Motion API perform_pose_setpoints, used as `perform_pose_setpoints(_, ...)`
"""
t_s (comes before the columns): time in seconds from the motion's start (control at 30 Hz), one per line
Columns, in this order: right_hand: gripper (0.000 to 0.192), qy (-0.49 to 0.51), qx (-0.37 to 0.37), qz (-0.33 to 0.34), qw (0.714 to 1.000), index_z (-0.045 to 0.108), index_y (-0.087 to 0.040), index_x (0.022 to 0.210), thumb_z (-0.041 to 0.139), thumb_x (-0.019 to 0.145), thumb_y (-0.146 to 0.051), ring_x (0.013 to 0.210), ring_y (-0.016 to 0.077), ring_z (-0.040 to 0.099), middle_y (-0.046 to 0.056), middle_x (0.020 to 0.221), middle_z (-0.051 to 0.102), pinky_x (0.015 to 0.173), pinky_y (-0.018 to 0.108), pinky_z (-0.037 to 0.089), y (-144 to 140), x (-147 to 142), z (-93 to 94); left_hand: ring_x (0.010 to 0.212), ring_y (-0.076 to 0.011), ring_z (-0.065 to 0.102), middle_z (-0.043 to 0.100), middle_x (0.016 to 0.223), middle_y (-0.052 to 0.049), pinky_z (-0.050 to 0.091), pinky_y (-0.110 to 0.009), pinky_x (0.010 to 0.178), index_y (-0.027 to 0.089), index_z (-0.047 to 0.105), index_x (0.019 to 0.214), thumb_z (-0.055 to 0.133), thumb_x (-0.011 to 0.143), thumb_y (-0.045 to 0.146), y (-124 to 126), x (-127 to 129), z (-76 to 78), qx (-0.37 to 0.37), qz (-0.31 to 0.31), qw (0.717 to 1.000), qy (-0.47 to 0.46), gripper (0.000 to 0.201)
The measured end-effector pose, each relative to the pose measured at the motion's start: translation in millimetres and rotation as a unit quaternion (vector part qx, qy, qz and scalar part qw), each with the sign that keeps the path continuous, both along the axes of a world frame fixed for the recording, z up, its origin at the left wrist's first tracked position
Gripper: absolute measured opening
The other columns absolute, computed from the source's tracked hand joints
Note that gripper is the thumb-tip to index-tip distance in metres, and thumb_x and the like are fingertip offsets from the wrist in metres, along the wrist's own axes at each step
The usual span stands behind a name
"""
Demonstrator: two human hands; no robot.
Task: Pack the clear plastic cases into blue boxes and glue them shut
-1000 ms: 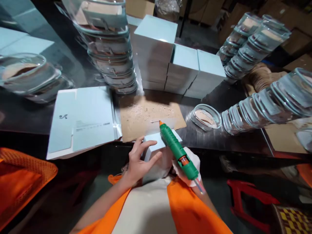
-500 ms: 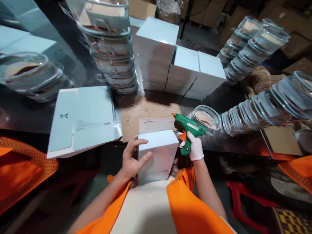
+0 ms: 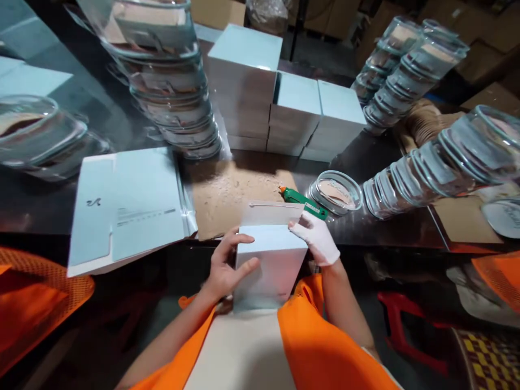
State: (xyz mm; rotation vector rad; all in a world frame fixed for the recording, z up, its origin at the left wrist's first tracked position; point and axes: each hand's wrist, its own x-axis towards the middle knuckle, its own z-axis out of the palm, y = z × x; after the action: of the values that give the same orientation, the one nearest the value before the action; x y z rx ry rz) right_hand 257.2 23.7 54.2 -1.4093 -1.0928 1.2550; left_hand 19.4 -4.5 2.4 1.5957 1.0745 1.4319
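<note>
A white cardboard box (image 3: 272,268) rests against my front at the table's edge, its top flap (image 3: 270,215) raised with a line of glue along it. My left hand (image 3: 227,265), bare, grips the box's left side, thumb on the near face and fingers over the top. My right hand (image 3: 319,238), in a white partly fingerless glove, holds the upper right corner by the flap; some of its fingers are hidden. Just beyond it a green glue gun (image 3: 306,205) with an orange tip lies on the table, its handle out of sight.
Flat white cartons (image 3: 138,200) lie left on the table, beside brown cardboard (image 3: 231,189). Finished white boxes (image 3: 247,97) stand behind. Tall stacks of clear round containers (image 3: 174,103) rise at left and right (image 3: 434,157). A low clear container (image 3: 336,192) sits near the glue gun.
My right hand has let go of the glue gun, which now lies on the table, and has moved onto the box's upper right corner. My left hand keeps its hold.
</note>
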Motion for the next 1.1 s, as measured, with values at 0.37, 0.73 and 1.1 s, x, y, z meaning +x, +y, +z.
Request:
perform_pose_setpoints(0.37,0.073,-0.068,0.201,0.268,0.94,0.08,-0.027,0.125,0.071,0.08,-0.085,0.135,0.0326,0.066,0.015,0.144,0.07,0.117,0.051,0.048,-13.6,24.6,-0.2,0.113,-0.0279,0.074,0.067,0.115,-0.007,0.06,-0.046,0.097,0.032,0.056,0.125,0.079,0.089,0.053,3.8,-6.0,-15.2,-0.023,-0.033,0.995,-0.09,0.047)
perform_pose_setpoints(0.73,0.062,-0.165,0.195,0.157,0.954,0.069,-0.026,0.136,0.078,0.089,-0.066,0.141,0.0307,0.06,0.017,0.157,0.056,0.114,0.048,0.053,-33.7,21.7,-7.5,0.114,-0.0291,0.072,0.065,0.113,-0.008,0.058,-0.046,0.1,0.022,0.068,0.091,0.078,0.091,0.051,10.6,-12.9,5.5,-0.022,0.015,0.999,-0.039,0.031)
perform_pose_setpoints(1.1,0.039,-0.057,-0.002,0.045,0.997,0.081,-0.017,0.089,0.079,0.086,-0.056,0.06,0.0176,0.065,0.003,0.071,0.074,0.059,0.029,0.057,-85.4,25.1,6.0,0.14,-0.0314,0.059,0.069,0.134,-0.005,0.048,-0.054,0.12,0.029,0.067,0.104,0.051,0.107,0.053,8.4,-34.0,25.9,0.01,0.194,0.979,-0.061,0.029)
